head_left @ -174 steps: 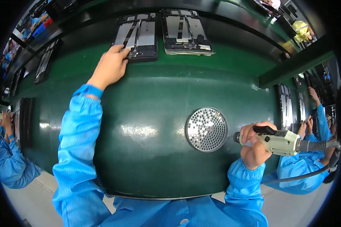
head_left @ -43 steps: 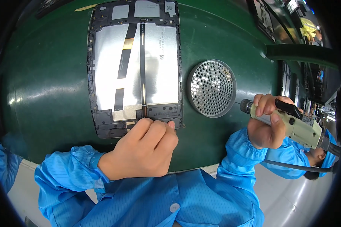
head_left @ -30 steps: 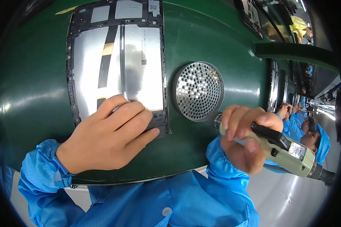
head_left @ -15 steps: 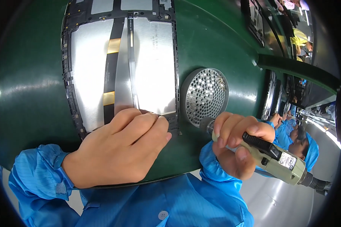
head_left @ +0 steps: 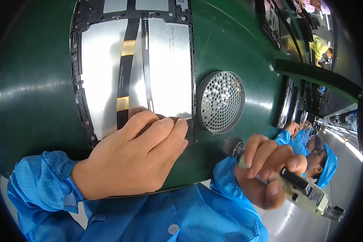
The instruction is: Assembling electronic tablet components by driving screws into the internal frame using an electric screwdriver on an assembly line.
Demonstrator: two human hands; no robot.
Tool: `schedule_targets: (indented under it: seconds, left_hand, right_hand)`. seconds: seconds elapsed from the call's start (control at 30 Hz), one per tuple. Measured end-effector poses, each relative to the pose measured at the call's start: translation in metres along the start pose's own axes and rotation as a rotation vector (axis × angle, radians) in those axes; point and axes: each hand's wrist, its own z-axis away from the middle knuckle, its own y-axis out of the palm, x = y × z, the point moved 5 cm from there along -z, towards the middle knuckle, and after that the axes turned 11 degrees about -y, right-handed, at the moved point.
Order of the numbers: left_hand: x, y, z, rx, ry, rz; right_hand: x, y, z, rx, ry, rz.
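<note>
One green workbench (head_left: 32, 117) fills most of the view, its near edge curving past the person's blue smock (head_left: 173, 209). To the right of it, a co-worker (head_left: 328, 165) in a blue cap is partly visible. The open tablet chassis (head_left: 138, 76) lies flat on the bench, left of centre, interior up; its top runs out of view, and its silver plate (head_left: 165, 72) is framed in black. At lower right, a pale-green power screwdriver (head_left: 304, 193) slants, nose toward the upper left. The round screw tray (head_left: 199, 101) stands just beside the chassis, apart from the screwdriver's nose.

The right hand (head_left: 262, 161) is wrapped round the screwdriver's body. The left hand (head_left: 133, 157) is bunched over the chassis's lower end, fingers curled together; whether they pinch anything is hidden and cannot be told. A black ribbon cable (head_left: 125, 76) with gold-coloured bands and a narrow dark strip (head_left: 146, 60) run down the plate toward these fingers. Tiny gold-toned pieces (head_left: 238, 86) lie at the tray's upper right, too small to identify.
</note>
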Motion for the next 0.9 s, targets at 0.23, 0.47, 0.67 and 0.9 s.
schedule_targets:
  seconds: [0.23,0.47,0.67,0.9]
  left_hand:
    - [0.001,0.000,0.000,0.001,-0.010,0.012]
    - [0.000,-0.002,-0.001,-0.014,-0.013,0.027]
    - [0.001,-0.002,-0.003,0.005,-0.019,0.024]
    - [0.002,-0.002,0.000,0.026,-0.036,0.029]
  right_hand:
    - [-0.008,0.022,0.002,0.216,0.076,-0.027]
    - [-0.010,0.024,0.002,0.212,0.101,-0.032]
    - [-0.012,0.026,0.002,0.233,0.112,-0.014]
    - [-0.017,0.031,0.005,0.251,0.120,-0.018]
